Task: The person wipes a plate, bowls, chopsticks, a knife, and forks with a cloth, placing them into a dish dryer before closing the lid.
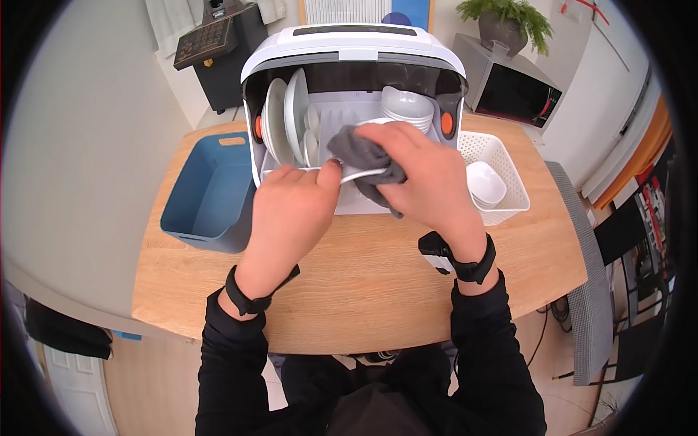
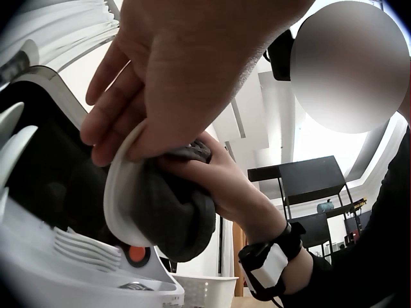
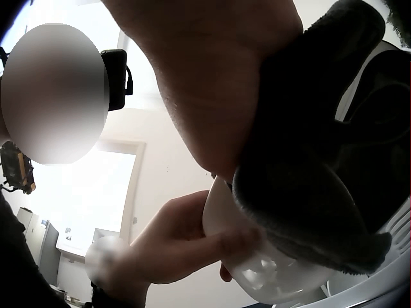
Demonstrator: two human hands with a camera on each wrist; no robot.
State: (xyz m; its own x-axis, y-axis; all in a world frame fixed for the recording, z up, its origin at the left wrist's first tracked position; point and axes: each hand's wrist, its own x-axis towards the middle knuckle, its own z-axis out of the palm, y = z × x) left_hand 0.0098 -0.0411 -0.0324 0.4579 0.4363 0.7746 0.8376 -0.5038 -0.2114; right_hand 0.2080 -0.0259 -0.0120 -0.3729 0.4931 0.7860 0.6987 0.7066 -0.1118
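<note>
My left hand (image 1: 294, 211) pinches the rim of a white bowl (image 3: 276, 282) between thumb and fingers, in front of an open white countertop dishwasher (image 1: 349, 40). A dark grey cloth (image 1: 356, 147) is bunched in my right hand (image 1: 435, 174), its fingers curled over it and pressing it against the bowl. Folds of cloth cover much of the bowl in the head view, leaving mostly a strip of rim visible. Inside the dishwasher, white plates (image 1: 294, 116) stand upright at the left and a stack of white bowls (image 1: 408, 109) sits at the right.
A blue bin (image 1: 211, 196) stands on the wooden table (image 1: 349, 291) left of the dishwasher. To its right is a white perforated basket (image 1: 512, 178) holding small white bowls (image 1: 486, 183). Behind that stands a microwave (image 1: 512, 87) with a potted plant (image 1: 502, 29) on top.
</note>
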